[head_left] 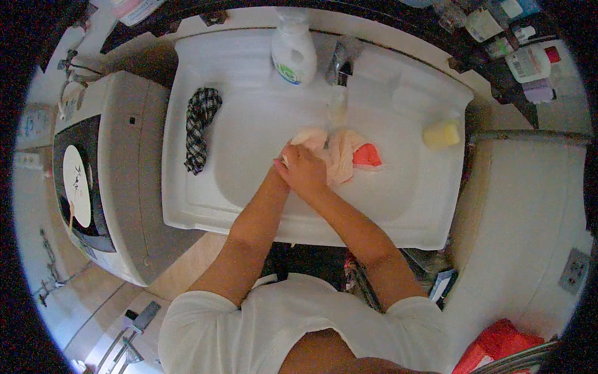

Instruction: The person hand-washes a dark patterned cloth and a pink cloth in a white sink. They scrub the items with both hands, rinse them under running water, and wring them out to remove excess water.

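Note:
My right hand (308, 170) lies over my left hand (288, 150) inside a white plastic wash basin (243, 107). Its fingers curl around part of a wet peach-coloured cloth (343, 156), and a pale bit of fabric shows by the thumb. Most of my left hand is covered by the right, so its grip is hidden. Crumpled cloth spreads beyond and to the right of the hands. A bright red patch (367, 155) shows at the cloth's right end, flat on the basin floor.
A black-and-white plaid cloth (202, 131) lies bunched at left. White detergent bottle (294, 56) and a dark tap-like fixture (345, 70) stand behind. A yellow block (441, 134) sits at right. Left is an appliance (135, 154); bottles (528, 63) line a shelf (504, 77).

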The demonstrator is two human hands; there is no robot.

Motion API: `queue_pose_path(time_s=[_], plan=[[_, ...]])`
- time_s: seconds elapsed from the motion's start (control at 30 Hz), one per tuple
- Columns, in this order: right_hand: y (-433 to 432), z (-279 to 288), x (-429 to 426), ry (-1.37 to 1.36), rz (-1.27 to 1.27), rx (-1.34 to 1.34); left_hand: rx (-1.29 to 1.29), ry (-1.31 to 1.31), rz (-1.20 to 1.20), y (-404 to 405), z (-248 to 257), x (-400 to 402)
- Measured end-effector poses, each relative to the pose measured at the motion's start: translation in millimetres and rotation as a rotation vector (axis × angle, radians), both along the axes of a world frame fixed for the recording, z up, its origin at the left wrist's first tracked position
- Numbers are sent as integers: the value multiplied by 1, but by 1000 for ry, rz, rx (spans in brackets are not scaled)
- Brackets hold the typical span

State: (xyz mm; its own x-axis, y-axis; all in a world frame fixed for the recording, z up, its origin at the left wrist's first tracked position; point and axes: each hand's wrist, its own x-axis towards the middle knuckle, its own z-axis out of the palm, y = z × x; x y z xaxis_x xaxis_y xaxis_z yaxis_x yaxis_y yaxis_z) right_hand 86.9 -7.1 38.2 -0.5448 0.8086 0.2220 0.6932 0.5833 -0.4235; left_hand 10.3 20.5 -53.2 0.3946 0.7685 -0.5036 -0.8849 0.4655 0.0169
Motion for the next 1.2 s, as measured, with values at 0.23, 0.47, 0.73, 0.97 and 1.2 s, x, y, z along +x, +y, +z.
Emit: queue_pose_path(time_s=[0.23, 0.47, 0.73, 0.97, 1.2], plan=[[71, -45, 32, -170, 155, 52, 6, 204, -283, -26, -10, 22], [99, -76, 79, -211, -159, -197, 447, 2105, -1157, -2, 6, -49], [43, -121, 92, -327, -71, 104, 531, 2856, -661, -16, 1, -8], [94, -104, 118, -441, 37, -30, 682, 2258, -1444, 12, 26, -27], [108, -112, 146, 221, -474, -245, 401, 2213, -675, -22, 28, -102]])
